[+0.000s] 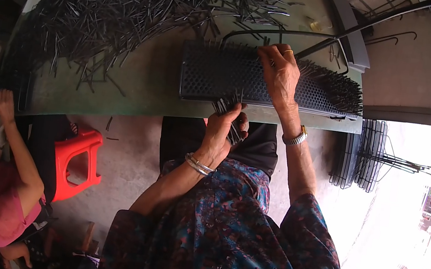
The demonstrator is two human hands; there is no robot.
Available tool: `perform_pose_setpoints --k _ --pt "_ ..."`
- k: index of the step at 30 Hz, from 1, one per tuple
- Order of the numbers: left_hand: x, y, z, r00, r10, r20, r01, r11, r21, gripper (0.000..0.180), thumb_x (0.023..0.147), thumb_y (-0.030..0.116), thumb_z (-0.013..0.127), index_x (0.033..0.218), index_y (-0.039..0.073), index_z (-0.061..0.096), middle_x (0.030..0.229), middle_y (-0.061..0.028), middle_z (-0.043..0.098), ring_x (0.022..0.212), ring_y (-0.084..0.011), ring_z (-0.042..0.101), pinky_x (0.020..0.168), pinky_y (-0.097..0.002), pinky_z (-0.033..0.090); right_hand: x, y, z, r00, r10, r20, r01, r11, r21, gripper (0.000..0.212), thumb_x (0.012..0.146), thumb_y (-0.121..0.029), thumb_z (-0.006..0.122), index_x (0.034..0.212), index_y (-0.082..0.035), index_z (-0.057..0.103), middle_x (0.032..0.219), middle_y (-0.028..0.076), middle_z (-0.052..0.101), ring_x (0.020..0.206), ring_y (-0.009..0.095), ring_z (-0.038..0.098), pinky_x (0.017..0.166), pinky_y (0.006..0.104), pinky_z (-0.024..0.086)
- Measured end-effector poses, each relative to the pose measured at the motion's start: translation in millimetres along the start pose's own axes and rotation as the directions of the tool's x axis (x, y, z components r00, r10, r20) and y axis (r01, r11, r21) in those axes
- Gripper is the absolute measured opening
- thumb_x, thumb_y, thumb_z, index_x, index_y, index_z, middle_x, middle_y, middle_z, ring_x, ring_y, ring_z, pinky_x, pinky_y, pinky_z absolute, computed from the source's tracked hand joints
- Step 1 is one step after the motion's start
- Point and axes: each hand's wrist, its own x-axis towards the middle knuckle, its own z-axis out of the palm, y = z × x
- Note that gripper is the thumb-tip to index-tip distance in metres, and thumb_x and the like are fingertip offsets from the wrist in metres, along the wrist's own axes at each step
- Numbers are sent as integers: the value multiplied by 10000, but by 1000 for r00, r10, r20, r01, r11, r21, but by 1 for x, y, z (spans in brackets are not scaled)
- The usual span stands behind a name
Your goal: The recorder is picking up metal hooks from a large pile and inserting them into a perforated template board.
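Note:
My left hand (223, 130) grips a bundle of thin dark metal pins (230, 109) at the near edge of the green table. My right hand (279, 72) reaches over a dark perforated grid plate (213, 73) and pinches a single pin at its far edge. The plate's right part bristles with upright pins (332, 85) stuck in its holes. The left part of the plate shows bare holes.
A large loose heap of pins (129, 7) covers the table's (144, 91) far left. Bent wire rods (295, 34) lie behind the plate. Stacked grid plates (364, 155) stand at the right. A red plastic stool (76, 162) and another person in pink (8, 199) are at the left.

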Motion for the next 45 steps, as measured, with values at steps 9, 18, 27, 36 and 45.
perform_pose_setpoints --k 9,18,27,36,45 --pt "-4 7 7 999 36 -38 -38 998 -52 275 918 250 649 1050 10 632 748 -43 593 563 -98 514 497 -275 465 8 -6 3 999 -14 32 20 981 -191 131 844 -199 689 947 -123 717 906 70 606 788 265 599 669 370 481" --pt "-2 8 4 998 64 -23 -65 997 -47 255 915 239 652 1011 3 651 750 -52 616 575 -93 513 494 -271 461 -2 -16 -2 996 -78 -37 63 951 -303 258 854 -241 689 1084 -127 705 887 84 608 784 253 598 685 349 480" --pt "-9 18 13 998 37 -46 -34 998 53 269 864 248 713 988 15 662 804 -80 681 573 -109 552 474 -250 459 -15 -30 -35 665 183 724 -549 776 309 264 881 -184 672 1037 28 659 827 53 670 788 90 609 693 252 486" --pt "-5 13 7 996 89 -29 -87 994 65 285 869 274 710 1019 37 664 872 -71 696 702 -170 662 517 -285 507 -20 -29 -38 627 199 753 -646 674 359 175 903 -104 608 975 51 645 769 68 661 703 106 636 639 245 508" --pt "0 5 6 997 -67 25 68 996 -59 266 898 301 670 1077 107 634 940 -124 694 792 -219 677 618 -354 558 -1 -33 -27 960 280 27 -275 912 303 78 890 -70 606 943 -12 615 744 120 662 653 209 664 605 311 501"
